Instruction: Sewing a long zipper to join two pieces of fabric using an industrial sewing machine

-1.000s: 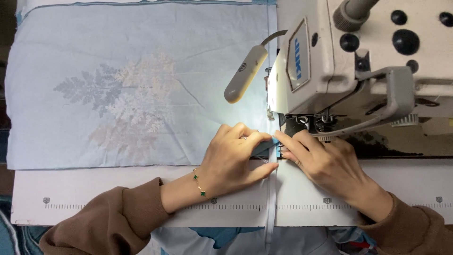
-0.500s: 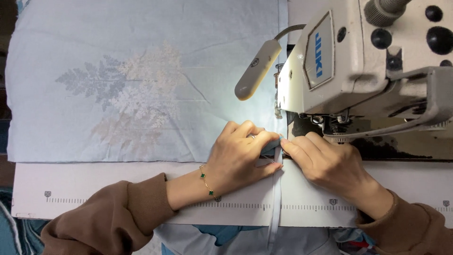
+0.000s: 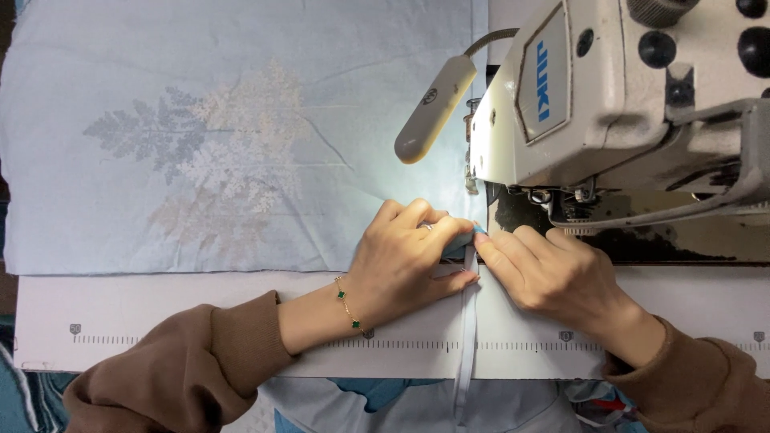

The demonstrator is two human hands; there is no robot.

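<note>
Both my hands pinch pale blue fabric at the sewing machine.

The smooth, leaf-printed cloth (image 3: 241, 144) spreads across the table; beside the boxy cream machine (image 3: 626, 104), my left hand (image 3: 401, 261) and right hand (image 3: 553, 273) meet, fingertips pressed on its narrow folded strip (image 3: 468, 321).

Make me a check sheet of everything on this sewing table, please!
Surface: white table with a printed ruler strip along its front.
Job's things: pale blue fabric with leaf print; folded fabric edge; sewing machine.
Clutter: nothing seen.
Grippers: left hand and right hand pinch the edge near the needle.
Cables: lamp on a bendy neck.
Surroundings: blue cloth below the table.
</note>
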